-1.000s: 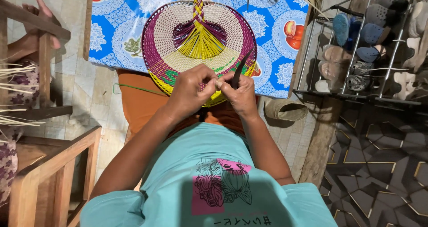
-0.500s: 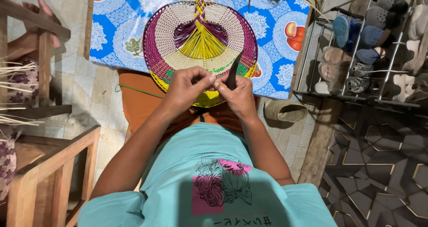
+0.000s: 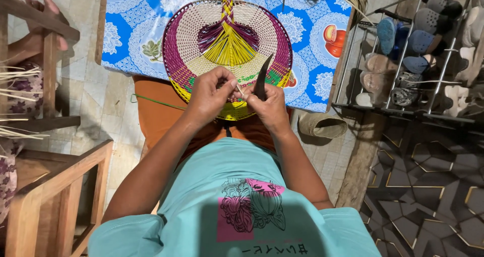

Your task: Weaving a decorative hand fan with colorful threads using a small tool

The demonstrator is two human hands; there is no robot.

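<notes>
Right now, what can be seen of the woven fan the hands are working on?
The woven fan is round and flat, plaited from cream strips with a purple border band, yellow and green near its lower rim, and yellow strands fanning from a braided handle at top. It lies on the blue patterned tablecloth, its near edge overhanging. The left hand and right hand, which holds a dark blade, pinch that edge.

Layout: woven fan at centre, both hands at its near edge.

Woven fan [image 3: 229, 50] lay on the desk [image 3: 312, 35], near rim overhanging toward the lap. Left hand [image 3: 212, 98] and right hand [image 3: 269, 108] sat side by side at that rim, touching it; knife [image 3: 262, 78] stood upright in the right grip. Shoe rack [image 3: 413, 50] stood right of the desk, wooden chair [image 3: 55, 186] to the left, strips [image 3: 17, 85] behind it.
</notes>
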